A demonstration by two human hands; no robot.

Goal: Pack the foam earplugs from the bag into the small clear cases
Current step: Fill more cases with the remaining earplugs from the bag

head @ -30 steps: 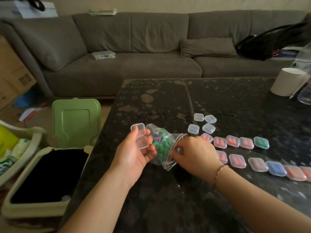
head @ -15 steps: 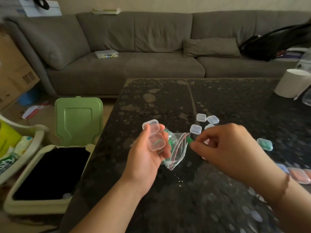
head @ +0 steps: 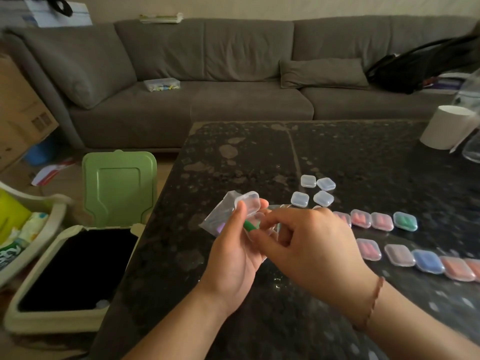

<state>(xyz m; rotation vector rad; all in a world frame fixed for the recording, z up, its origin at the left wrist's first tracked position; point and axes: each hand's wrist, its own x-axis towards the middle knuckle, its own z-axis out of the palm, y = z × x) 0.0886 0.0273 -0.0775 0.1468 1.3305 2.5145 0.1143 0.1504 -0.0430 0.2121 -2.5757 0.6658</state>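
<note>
Both hands meet over the table — left hand [head: 235,245] cupped, right hand [head: 309,245] in a pinching grip.

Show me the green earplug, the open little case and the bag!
green earplug [head: 250,226], head view: middle of its visible green body, between the hands.
open clear case [head: 248,201], head view: raised lid.
plastic bag [head: 220,213], head view: clear wall left of the left hand.

left hand [head: 235,252] holding open clear case [head: 250,207], right hand [head: 309,245] pinching green earplug [head: 250,226]
</note>
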